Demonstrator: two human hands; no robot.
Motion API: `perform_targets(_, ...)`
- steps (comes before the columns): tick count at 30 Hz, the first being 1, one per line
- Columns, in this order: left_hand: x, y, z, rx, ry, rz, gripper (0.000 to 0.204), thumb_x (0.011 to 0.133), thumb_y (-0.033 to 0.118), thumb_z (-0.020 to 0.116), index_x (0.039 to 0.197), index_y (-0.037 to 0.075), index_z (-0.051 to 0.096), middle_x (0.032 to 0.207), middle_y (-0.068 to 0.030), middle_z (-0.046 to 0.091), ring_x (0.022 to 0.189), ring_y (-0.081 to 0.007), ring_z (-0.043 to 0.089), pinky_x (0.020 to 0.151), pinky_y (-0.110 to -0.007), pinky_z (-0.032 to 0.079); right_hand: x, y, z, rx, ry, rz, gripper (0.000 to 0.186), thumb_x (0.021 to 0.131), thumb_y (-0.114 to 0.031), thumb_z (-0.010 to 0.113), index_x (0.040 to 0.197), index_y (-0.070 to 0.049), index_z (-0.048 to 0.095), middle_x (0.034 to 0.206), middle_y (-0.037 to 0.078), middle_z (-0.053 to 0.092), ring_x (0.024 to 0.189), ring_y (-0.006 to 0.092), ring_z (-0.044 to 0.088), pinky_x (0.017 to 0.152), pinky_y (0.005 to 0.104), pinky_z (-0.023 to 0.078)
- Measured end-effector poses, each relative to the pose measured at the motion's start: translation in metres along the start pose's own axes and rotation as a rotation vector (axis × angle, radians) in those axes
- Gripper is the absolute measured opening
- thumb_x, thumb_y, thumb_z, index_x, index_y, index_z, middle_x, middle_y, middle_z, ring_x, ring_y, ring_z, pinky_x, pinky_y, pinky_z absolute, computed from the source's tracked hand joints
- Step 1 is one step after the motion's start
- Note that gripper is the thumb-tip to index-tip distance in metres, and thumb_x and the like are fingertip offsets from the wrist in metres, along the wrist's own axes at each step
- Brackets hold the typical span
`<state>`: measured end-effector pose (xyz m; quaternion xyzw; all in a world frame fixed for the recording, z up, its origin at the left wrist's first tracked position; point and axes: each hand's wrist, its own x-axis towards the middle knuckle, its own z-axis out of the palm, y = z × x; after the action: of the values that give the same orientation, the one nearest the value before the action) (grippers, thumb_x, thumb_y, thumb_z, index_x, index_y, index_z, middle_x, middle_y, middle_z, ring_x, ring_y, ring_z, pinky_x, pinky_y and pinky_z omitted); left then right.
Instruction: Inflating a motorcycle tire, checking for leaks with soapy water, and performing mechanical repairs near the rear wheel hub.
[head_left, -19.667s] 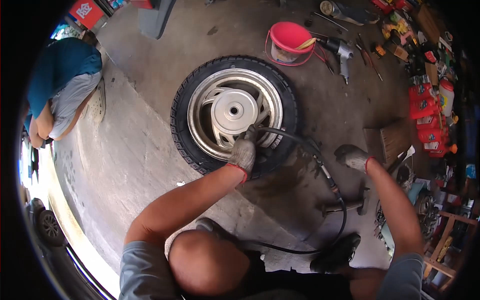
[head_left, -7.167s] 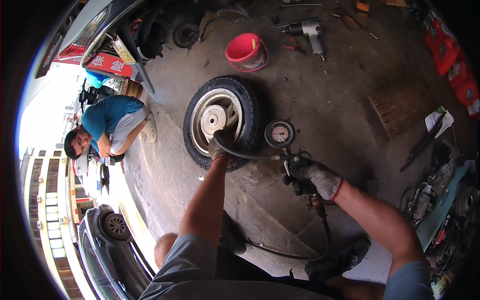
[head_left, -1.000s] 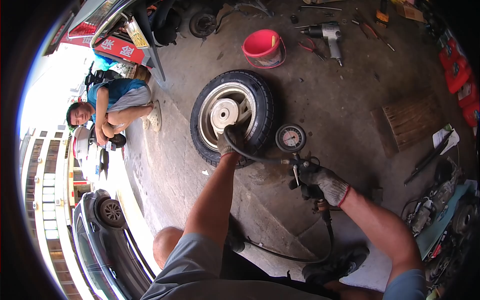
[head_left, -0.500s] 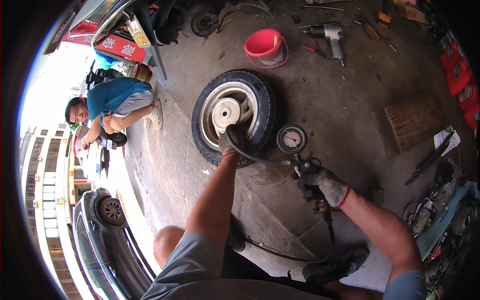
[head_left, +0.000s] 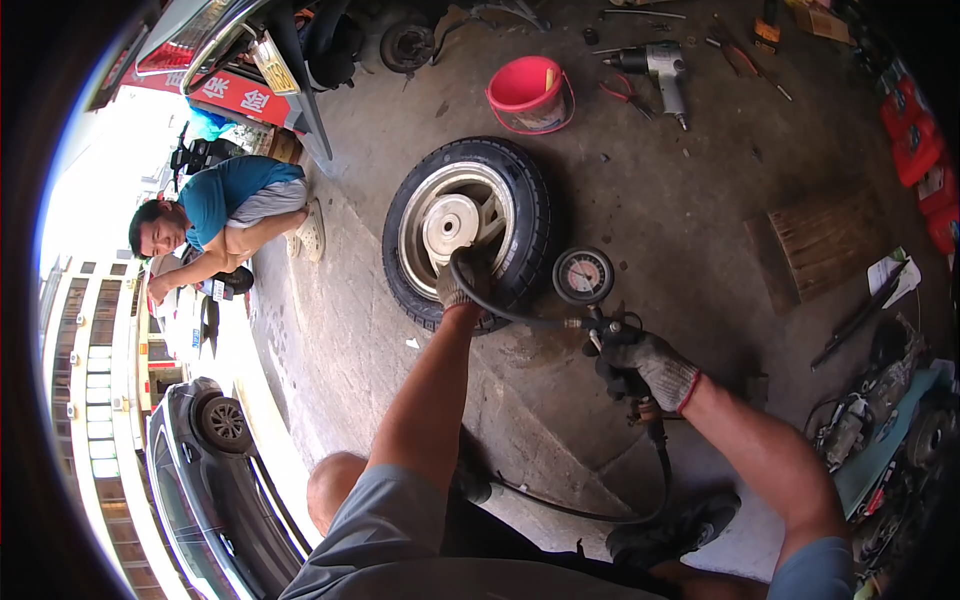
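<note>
A motorcycle wheel [head_left: 410,255] with a black tyre and a silver rim lies on its side on the concrete floor in front of me. My left hand [head_left: 465,282], in a grey and black work glove, is closed round the end of a black air hose [head_left: 520,318] inside the near part of the rim. Its fingertips and the hose's tip are hidden there. Right of the wheel, my gloved right hand [head_left: 650,365] grips a tyre inflator [head_left: 600,328] with a round dial gauge [head_left: 583,276]. A supply hose [head_left: 665,480] curves down from the inflator toward my feet.
Beyond the wheel stand a red bucket [head_left: 525,95], an impact wrench [head_left: 662,75] and red-handled pliers [head_left: 618,90]. A wooden board [head_left: 825,245] lies at right, near piled parts [head_left: 870,430]. At left a person [head_left: 235,205] squats; a dark car [head_left: 215,490] is parked outside.
The squatting person's head and arm have shifted slightly. My hands, the inflator and the wheel stay almost where they were.
</note>
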<state>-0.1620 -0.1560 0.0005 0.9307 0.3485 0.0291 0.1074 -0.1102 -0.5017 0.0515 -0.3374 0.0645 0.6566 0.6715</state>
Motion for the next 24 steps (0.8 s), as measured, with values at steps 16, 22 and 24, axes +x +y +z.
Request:
perform_targets(16,-0.007,0.013,-0.014,0.023,-0.047,0.014,0.045,0.093,0.039,0.037,0.106,0.009,0.067,0.107,-0.0193,0.066,0.105,-0.0381,0.059,0.087,-0.045,0.047,0.002,-0.001,-0.001,-0.006,-0.037,0.009,0.031,0.089,-0.019,0.063,0.113,0.0,0.056,0.071,0.003,0.057,0.052,0.0104,0.051,0.052,0.0262,0.045)
perform_targets(22,-0.004,0.008,-0.009,-0.004,-0.033,0.007,0.046,0.092,0.039,0.037,0.106,0.008,0.067,0.107,-0.0193,0.066,0.105,-0.0383,0.059,0.087,-0.045,0.047,0.007,0.001,-0.004,-0.025,-0.089,-0.028,0.033,0.088,-0.023,0.066,0.115,-0.006,0.06,0.095,0.014,0.069,0.057,0.0115,0.061,0.051,0.0236,0.05)
perform_targets(24,-0.002,0.004,-0.005,-0.012,-0.04,0.006,0.046,0.092,0.039,0.037,0.106,0.008,0.067,0.107,-0.0193,0.066,0.105,-0.0382,0.059,0.087,-0.045,0.047,0.008,0.002,-0.005,-0.074,-0.065,-0.023,0.034,0.088,-0.024,0.066,0.116,-0.006,0.059,0.097,0.015,0.069,0.057,0.0122,0.062,0.052,0.024,0.052)
